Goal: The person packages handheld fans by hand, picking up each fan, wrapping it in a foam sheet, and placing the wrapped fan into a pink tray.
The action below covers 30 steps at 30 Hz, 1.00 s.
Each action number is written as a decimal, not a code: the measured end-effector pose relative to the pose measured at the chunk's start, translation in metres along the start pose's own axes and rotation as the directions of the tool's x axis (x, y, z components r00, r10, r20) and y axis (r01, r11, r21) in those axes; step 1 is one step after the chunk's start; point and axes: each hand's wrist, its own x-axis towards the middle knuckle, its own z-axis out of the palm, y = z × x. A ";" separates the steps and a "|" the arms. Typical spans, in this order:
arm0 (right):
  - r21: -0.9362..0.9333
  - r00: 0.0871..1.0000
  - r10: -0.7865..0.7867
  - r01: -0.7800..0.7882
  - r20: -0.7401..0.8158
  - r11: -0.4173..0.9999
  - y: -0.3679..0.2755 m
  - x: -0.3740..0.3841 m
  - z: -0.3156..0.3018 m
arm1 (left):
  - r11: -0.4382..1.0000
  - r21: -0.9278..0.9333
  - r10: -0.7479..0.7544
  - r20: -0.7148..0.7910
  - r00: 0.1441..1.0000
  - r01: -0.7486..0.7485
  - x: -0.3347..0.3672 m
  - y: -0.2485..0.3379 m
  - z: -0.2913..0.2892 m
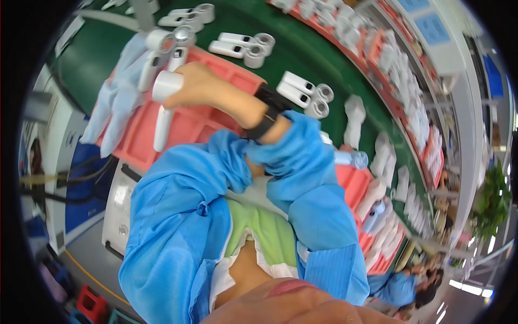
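Observation:
My right hand (194, 86), with a dark band on its wrist, is closed round the barrel of a white hair-dryer-shaped device (167, 86). The device's long handle points down over a pink compartment tray (135, 137). Just beyond the hand, two similar white devices with round ring heads (184, 36) lie at the tray's far left corner. My left forearm crosses under the right sleeve, which hides most of it. Past that sleeve, a small patch of skin, perhaps my left hand (345, 147), shows beside a light-blue device (352, 159); its fingers are hidden.
Pale blue cloth gloves (116, 94) drape over the tray's left side. White devices lie in pairs on the green bench (302, 48). Wrapped white pieces (353, 119) and another pink tray (353, 181) are on the right. A shelf of wrapped items runs behind; a co-worker (399, 289) is at lower right.

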 end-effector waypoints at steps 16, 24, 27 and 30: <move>0.220 0.450 0.289 -0.199 -0.845 0.955 0.011 -0.405 -0.163 | 0.912 -0.027 -0.278 0.693 0.665 0.409 0.094 0.053 -0.091; 0.214 0.501 0.219 -0.068 -0.838 0.974 0.008 -0.393 -0.152 | 0.878 -0.078 -0.360 0.540 0.760 0.472 0.126 0.105 -0.135; 0.214 0.517 0.180 0.006 -0.837 0.977 0.007 -0.381 -0.144 | 0.843 -0.099 -0.421 0.490 0.763 0.529 0.128 0.124 -0.144; 0.242 0.511 0.170 0.077 -0.843 0.967 0.005 -0.357 -0.136 | 0.780 -0.133 -0.504 0.446 0.739 0.612 0.126 0.136 -0.144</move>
